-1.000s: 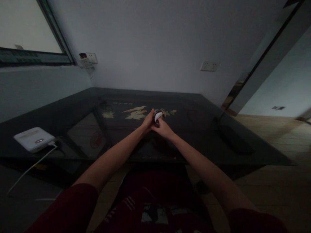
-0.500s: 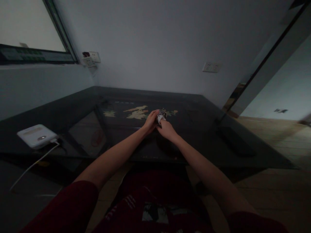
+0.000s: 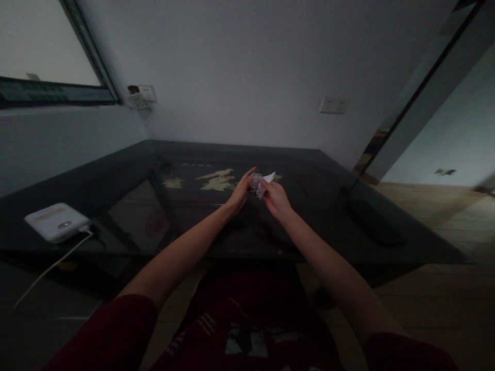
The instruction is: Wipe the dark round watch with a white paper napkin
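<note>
My left hand [image 3: 240, 192] is closed around the left side of a small, shiny, pale object [image 3: 257, 181], its kind too dim and small to make out. From the other side, my right hand [image 3: 277, 198] pinches a white, thin, folded piece [image 3: 269, 178] that looks like paper or cloth. A crinkled pale lilac part hangs between the two hands; whether it belongs to the object or to the white piece I cannot tell. Both hands are close together above the dark glass tabletop [image 3: 309, 170].
A white box-shaped device [image 3: 56, 219] with a white cable [image 3: 52, 265] lies at the table's left. On the right rests a dark flat object [image 3: 375, 221]. Wall sockets [image 3: 333, 105] are behind, and a bird decoration [image 3: 216, 179] shows on the tabletop.
My right hand has drawn slightly right, away from my left. The white piece now sticks out above the right fingers, and more of the pale lilac part shows.
</note>
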Action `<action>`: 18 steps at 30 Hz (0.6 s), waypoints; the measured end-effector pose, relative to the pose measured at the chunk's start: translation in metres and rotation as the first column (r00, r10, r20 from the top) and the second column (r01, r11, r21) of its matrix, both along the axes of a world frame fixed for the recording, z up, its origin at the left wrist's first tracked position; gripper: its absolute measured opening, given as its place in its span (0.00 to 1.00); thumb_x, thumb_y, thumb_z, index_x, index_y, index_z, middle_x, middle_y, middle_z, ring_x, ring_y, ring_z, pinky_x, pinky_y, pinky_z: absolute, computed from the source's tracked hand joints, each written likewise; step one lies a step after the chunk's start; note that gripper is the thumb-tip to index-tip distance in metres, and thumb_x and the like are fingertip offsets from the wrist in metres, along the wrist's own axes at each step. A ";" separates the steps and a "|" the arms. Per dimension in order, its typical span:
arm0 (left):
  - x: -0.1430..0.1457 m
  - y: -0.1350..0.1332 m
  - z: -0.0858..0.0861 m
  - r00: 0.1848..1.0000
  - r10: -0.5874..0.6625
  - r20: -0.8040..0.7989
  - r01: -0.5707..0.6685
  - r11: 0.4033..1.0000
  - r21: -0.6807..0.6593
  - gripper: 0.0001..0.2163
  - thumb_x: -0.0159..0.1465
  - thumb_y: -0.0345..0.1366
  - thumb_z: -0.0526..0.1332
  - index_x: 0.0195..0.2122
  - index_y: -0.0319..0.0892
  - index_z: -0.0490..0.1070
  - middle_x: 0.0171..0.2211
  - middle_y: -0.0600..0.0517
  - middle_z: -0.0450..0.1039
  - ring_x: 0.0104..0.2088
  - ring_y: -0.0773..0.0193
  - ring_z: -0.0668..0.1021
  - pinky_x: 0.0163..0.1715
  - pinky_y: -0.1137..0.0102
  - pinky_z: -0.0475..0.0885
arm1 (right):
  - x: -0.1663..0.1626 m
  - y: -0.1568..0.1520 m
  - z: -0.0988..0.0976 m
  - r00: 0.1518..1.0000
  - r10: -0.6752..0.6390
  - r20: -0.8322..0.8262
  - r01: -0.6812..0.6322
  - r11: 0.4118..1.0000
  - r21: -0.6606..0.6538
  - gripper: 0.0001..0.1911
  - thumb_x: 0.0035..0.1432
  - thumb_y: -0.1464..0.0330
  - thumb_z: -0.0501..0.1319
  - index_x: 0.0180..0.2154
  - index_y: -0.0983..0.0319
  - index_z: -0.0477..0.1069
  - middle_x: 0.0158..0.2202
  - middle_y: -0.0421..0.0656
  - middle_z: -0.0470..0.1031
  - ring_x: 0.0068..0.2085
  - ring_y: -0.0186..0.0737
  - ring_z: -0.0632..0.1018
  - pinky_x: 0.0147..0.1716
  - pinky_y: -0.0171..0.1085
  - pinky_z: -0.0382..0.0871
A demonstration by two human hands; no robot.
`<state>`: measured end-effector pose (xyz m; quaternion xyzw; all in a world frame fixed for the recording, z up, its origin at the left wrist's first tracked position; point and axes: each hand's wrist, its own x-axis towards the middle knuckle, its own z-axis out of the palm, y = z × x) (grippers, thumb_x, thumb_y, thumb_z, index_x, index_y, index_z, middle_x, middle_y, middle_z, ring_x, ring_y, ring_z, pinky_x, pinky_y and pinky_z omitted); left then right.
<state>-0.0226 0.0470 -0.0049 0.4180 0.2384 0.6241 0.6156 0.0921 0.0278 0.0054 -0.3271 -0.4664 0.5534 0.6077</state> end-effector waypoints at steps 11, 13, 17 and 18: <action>-0.003 -0.010 0.005 0.988 -0.149 -0.041 0.144 0.986 -0.089 0.14 0.62 0.38 0.63 0.49 0.48 0.69 0.41 0.53 0.75 0.34 0.67 0.76 0.34 0.72 0.72 | 0.012 0.003 0.001 0.877 -0.202 0.435 0.100 0.964 0.247 0.25 0.49 0.49 0.63 0.34 0.65 0.74 0.33 0.47 0.79 0.34 0.42 0.78 0.35 0.36 0.68; -0.003 -0.008 0.002 0.981 -0.194 -0.005 0.191 0.970 -0.150 0.13 0.63 0.43 0.62 0.47 0.47 0.69 0.37 0.53 0.75 0.33 0.65 0.77 0.35 0.70 0.73 | 0.013 0.000 0.003 0.751 -0.255 0.609 0.065 0.947 0.316 0.25 0.56 0.48 0.58 0.33 0.65 0.74 0.32 0.47 0.78 0.33 0.42 0.77 0.34 0.36 0.66; -0.002 -0.004 -0.003 0.969 -0.240 0.057 0.247 0.939 -0.238 0.18 0.64 0.52 0.56 0.43 0.43 0.71 0.32 0.51 0.75 0.33 0.62 0.78 0.36 0.68 0.73 | 0.009 -0.012 0.008 0.330 -0.358 0.873 -0.025 0.922 0.387 0.26 0.63 0.49 0.52 0.31 0.64 0.74 0.29 0.48 0.77 0.31 0.43 0.76 0.32 0.36 0.62; -0.002 -0.003 -0.004 0.971 -0.225 0.074 0.236 0.944 -0.232 0.18 0.64 0.52 0.56 0.43 0.42 0.72 0.32 0.50 0.75 0.33 0.62 0.78 0.37 0.68 0.73 | 0.007 -0.016 0.010 0.244 -0.374 0.895 -0.047 0.917 0.396 0.26 0.64 0.49 0.51 0.32 0.64 0.74 0.30 0.49 0.77 0.32 0.44 0.76 0.32 0.36 0.62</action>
